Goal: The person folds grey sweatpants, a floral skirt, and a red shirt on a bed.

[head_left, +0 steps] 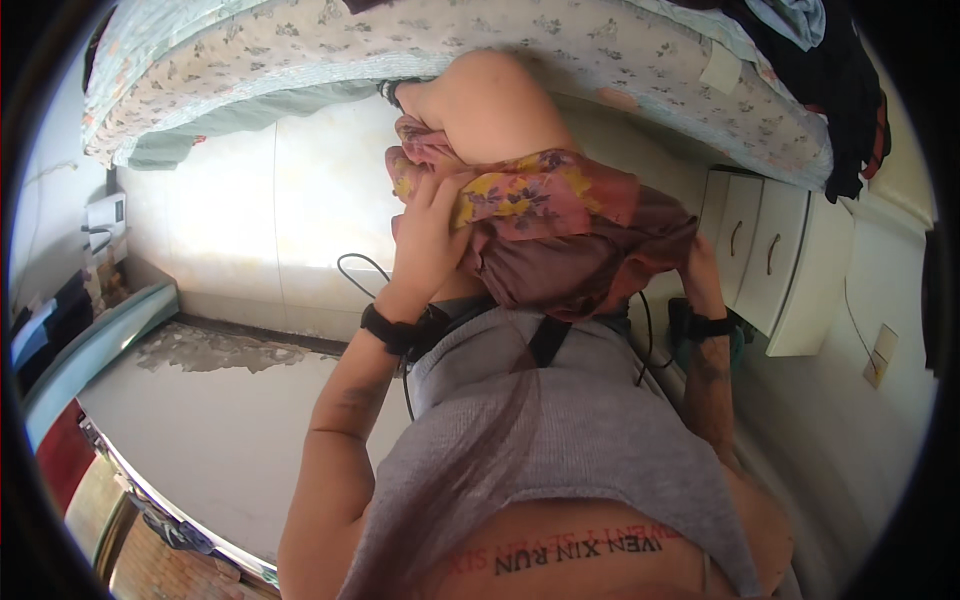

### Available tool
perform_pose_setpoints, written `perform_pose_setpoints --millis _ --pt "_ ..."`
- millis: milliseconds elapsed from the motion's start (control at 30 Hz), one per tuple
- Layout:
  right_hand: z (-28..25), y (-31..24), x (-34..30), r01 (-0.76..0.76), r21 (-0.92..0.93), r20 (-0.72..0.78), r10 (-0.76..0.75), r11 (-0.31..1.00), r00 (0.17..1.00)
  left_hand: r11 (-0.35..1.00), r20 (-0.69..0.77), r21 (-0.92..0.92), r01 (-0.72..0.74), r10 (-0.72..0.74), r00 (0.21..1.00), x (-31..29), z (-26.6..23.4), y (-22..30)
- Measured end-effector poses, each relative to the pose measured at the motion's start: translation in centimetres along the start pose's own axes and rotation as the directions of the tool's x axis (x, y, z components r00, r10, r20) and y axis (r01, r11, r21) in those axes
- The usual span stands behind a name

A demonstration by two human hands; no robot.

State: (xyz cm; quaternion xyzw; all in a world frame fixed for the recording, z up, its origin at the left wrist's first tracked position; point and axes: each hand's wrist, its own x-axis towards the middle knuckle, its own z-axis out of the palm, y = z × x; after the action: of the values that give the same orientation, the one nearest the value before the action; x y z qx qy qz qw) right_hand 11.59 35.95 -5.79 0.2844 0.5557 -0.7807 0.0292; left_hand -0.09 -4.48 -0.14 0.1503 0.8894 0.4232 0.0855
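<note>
A brownish satin garment [590, 240] with a yellow and pink floral band lies bunched over my lap, against my bare raised leg [500, 105]. Its exact kind does not show. At its left end, my left hand [430, 230] is closed on the patterned edge, fingers bent over the cloth. My right hand [700, 265] pinches the plain brown part at the right end, its fingertips partly hidden by folds. Between the two hands the fabric hangs loose and creased. Each wrist carries a black band.
Ahead stands a bed with a floral cover [600, 50], dark clothes [845, 110] piled on its right corner. A white drawer cabinet [775, 255] is at the right, near a wall socket [880, 355]. Black cables [365, 262] loop beside my hips. A white panel with peeling paint [215, 420] lies left.
</note>
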Motion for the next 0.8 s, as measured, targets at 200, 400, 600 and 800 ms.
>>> perform_pose_setpoints --millis 200,400,600,800 --pt "8.4 -3.5 0.3 0.296 -0.696 0.209 -0.21 0.655 0.955 0.994 -0.061 0.018 -0.107 0.108 0.992 -1.0 -2.9 0.3" --pt "19.3 -9.8 0.1 0.773 -0.571 0.731 -0.256 0.277 0.632 0.962 0.009 -0.198 -0.187 0.193 0.981 -1.1 -5.0 3.6" --pt "21.0 -9.0 1.1 0.85 -0.444 0.856 -0.146 0.285 0.496 0.903 0.051 -0.212 -0.373 0.391 0.919 -2.4 -4.9 7.6" --pt "20.6 -15.0 -1.2 0.857 -0.354 0.74 -0.448 0.375 0.502 0.989 0.026 0.104 -0.109 0.107 0.994 -3.8 -5.4 3.8"
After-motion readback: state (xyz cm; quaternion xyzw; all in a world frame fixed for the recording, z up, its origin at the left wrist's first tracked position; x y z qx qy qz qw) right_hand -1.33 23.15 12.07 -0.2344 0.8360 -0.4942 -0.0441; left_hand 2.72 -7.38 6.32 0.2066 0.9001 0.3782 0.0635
